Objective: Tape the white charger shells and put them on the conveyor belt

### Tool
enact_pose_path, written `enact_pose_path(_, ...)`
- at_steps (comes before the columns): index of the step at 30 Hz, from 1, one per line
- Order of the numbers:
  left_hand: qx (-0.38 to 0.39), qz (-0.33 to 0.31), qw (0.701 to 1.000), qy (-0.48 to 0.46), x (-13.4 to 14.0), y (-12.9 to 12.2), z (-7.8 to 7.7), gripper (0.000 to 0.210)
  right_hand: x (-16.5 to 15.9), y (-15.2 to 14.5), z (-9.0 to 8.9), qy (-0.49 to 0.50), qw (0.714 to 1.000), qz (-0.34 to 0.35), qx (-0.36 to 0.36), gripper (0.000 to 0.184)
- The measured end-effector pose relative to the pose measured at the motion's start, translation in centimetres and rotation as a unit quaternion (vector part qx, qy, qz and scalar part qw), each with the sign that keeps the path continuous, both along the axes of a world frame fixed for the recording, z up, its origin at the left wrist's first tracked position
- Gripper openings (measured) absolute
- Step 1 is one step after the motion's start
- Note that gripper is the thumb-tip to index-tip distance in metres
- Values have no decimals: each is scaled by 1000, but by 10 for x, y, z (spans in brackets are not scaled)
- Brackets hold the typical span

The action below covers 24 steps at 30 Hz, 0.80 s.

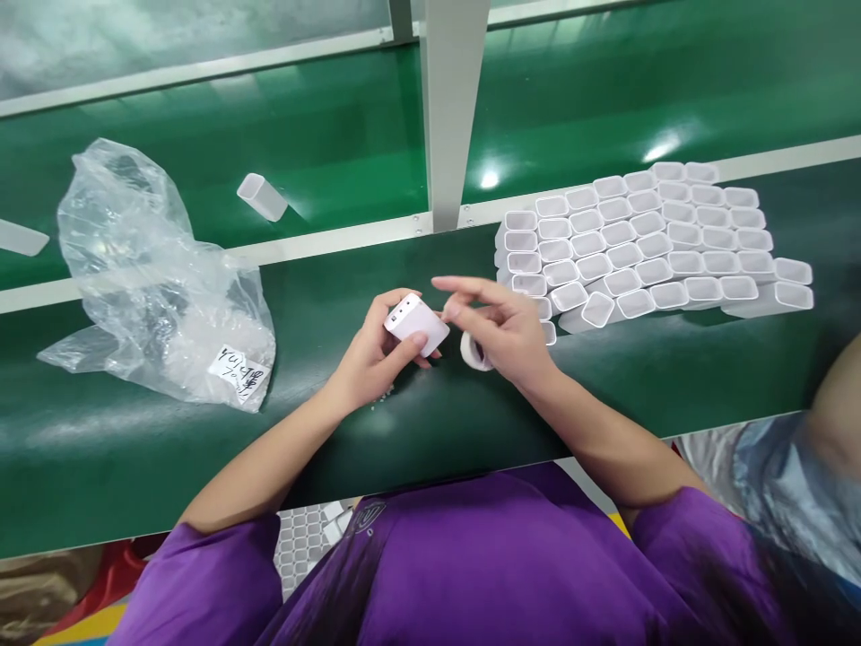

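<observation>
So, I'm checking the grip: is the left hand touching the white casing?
Touching. The head view shows it: the left hand holds the white casing, with the thumb lying against its broad face.

A dark green desk [464,440] borders a pale metal rail [350,237], where a white post [449,108] stands. Beyond, a glossy brighter green surface [350,117] carries white light reflections [489,179].

The white, dark-slotted box [422,330] sits tilted in the left hand [374,355].
</observation>
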<state>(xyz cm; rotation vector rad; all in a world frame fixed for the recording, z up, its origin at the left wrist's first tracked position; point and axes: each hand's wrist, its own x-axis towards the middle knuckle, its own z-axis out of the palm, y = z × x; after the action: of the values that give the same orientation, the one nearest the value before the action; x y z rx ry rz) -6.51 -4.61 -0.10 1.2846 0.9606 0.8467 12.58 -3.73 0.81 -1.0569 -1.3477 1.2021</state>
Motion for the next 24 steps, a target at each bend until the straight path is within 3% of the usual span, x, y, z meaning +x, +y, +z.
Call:
enact_pose_path(4,-72,-1,995,-73,3,3,2,45,0,11,-1,186,964,-67,-180,42)
enact_pose_path(7,-95,16,991,-88,3,4,2,47,-5,13,-3,252,918,-19,-305,56)
enact_pose_path(9,-96,29,991,-86,2,4,1,49,-10,12,-4,272,892,15,-360,57)
enact_pose_path(12,-92,47,991,-86,2,5,-1,49,-15,8,-5,306,870,-3,-387,45)
enact_pose_path(15,-91,56,991,-86,2,5,-3,50,-18,4,-6,317,874,6,-370,25)
enact_pose_path(17,-86,56,991,-83,3,4,-4,49,-19,0,-7,286,902,44,-321,24)
enact_pose_path(21,-65,47,995,-58,3,-1,-3,44,-19,-11,-8,172,976,19,-129,33)
enact_pose_path(24,-49,37,998,-32,2,-5,0,42,-17,-18,-8,58,997,-33,-26,31)
